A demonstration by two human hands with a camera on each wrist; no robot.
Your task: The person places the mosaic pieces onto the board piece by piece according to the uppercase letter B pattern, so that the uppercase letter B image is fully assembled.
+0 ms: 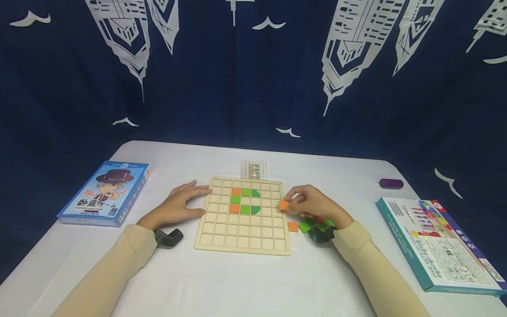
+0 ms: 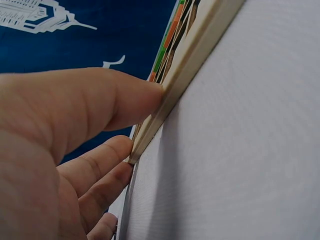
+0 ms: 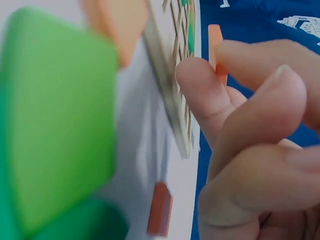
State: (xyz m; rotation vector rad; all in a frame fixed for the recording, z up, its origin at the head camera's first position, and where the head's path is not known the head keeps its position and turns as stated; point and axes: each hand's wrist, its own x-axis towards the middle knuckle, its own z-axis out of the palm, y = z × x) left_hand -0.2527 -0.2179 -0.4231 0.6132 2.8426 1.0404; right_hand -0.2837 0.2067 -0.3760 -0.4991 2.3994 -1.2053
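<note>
A wooden grid board (image 1: 245,229) lies mid-table, with orange, green and dark-green rounded tiles in its upper cells. My left hand (image 1: 178,206) touches the board's left edge with thumb and fingertips, fingers spread; the left wrist view shows the thumb on the board's side (image 2: 175,85). Over the board's right edge, my right hand (image 1: 314,203) pinches an orange tile (image 1: 283,205), which stands on edge between thumb and finger in the right wrist view (image 3: 215,45). Beneath the right wrist lies a pile of green and other tiles (image 1: 305,226), partly hidden, beside an orange tile (image 1: 292,226).
A small printed grid card (image 1: 254,170) lies behind the board. On the left is a blue box (image 1: 104,193); on the right are a white and teal box (image 1: 439,246) and a purple object (image 1: 391,183). A dark curtain (image 1: 237,88) hangs behind the table.
</note>
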